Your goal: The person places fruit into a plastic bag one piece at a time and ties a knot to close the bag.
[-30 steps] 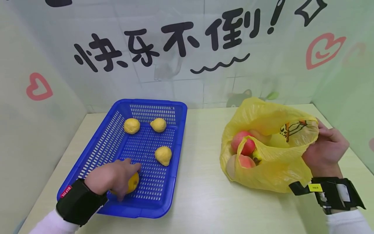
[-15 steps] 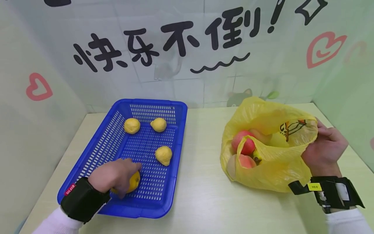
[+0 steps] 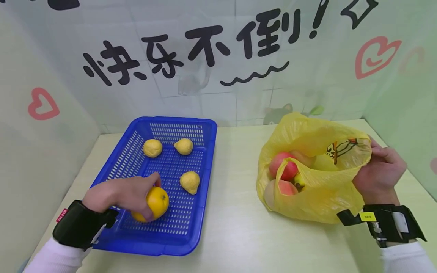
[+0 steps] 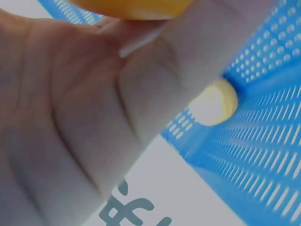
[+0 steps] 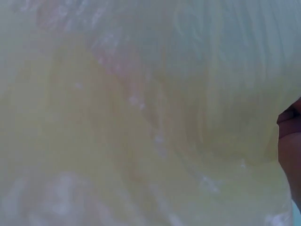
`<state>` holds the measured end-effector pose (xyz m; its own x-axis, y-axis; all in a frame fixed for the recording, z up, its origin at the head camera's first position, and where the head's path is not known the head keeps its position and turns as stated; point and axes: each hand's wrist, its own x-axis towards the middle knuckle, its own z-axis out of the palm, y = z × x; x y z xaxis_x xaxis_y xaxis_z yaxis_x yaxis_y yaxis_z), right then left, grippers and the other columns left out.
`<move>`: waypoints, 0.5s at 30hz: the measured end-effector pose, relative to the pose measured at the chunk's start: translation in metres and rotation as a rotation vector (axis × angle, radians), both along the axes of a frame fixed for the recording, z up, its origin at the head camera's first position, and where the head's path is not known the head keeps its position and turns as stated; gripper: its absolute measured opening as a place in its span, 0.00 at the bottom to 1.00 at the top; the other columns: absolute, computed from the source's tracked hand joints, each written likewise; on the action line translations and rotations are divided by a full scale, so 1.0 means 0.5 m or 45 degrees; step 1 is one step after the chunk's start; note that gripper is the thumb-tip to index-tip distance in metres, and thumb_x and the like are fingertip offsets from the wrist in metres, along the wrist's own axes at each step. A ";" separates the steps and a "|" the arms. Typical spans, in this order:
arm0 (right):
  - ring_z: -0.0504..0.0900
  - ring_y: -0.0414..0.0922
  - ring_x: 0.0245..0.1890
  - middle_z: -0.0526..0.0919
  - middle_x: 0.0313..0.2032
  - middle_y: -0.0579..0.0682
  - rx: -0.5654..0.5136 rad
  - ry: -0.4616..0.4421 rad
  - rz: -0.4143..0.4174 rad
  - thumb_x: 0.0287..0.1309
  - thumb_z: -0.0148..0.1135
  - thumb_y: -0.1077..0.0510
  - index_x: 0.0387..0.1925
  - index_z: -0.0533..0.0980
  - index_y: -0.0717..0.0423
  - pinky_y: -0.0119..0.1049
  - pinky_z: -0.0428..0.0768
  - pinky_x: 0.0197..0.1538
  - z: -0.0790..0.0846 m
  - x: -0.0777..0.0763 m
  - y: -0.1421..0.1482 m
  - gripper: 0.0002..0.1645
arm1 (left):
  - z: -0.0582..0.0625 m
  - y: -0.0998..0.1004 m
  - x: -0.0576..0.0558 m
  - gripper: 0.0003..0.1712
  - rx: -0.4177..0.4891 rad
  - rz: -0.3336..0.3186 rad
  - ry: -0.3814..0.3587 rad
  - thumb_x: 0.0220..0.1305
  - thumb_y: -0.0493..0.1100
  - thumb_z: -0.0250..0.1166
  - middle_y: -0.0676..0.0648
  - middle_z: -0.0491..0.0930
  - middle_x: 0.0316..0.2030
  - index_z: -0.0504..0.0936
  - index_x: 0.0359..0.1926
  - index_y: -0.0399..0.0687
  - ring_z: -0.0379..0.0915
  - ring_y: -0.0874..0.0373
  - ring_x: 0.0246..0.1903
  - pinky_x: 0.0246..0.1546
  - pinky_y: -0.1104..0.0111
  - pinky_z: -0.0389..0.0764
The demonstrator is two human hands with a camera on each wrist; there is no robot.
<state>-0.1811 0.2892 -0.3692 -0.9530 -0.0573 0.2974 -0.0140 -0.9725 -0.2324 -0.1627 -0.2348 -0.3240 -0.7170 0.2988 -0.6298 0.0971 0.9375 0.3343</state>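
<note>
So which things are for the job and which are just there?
Probably the job:
left hand, gripping an orange-yellow fruit
blue basket, with three lemon-like fruits
right hand, holding the yellow bag, red fruit inside

Just there:
black wall writing
pink hearts

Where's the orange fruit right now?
Head view, left side: the orange fruit is in the left hand, at the near end of the blue basket.

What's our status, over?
Left hand grips round orange-yellow fruit inside rectangular blue plastic basket. Right hand holds yellow plastic bag, mouth open. Basket's side wall between fruit and bag.
</note>
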 end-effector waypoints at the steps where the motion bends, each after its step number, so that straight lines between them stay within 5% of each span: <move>1: 0.75 0.60 0.36 0.73 0.31 0.64 -0.004 -0.003 -0.002 0.59 0.33 0.62 0.25 0.68 0.76 0.49 0.77 0.39 0.000 0.000 0.000 0.22 | 0.004 -0.003 -0.002 0.46 0.024 -0.024 0.021 0.39 0.46 0.80 0.45 0.75 0.40 0.63 0.57 0.48 0.73 0.53 0.36 0.39 0.61 0.81; 9: 0.73 0.60 0.37 0.73 0.30 0.64 -0.007 0.009 0.006 0.60 0.31 0.61 0.23 0.68 0.76 0.50 0.77 0.40 0.003 -0.001 -0.001 0.23 | 0.038 0.002 -0.013 0.41 0.281 -0.130 0.230 0.44 0.50 0.75 0.46 0.76 0.44 0.65 0.57 0.47 0.74 0.55 0.38 0.37 0.66 0.79; 15: 0.73 0.60 0.38 0.73 0.31 0.64 -0.004 0.013 0.010 0.60 0.32 0.61 0.24 0.68 0.76 0.50 0.76 0.41 0.001 -0.003 0.001 0.23 | 0.075 0.034 -0.018 0.38 0.355 -0.150 0.448 0.46 0.52 0.72 0.48 0.75 0.46 0.67 0.57 0.49 0.73 0.55 0.39 0.35 0.68 0.79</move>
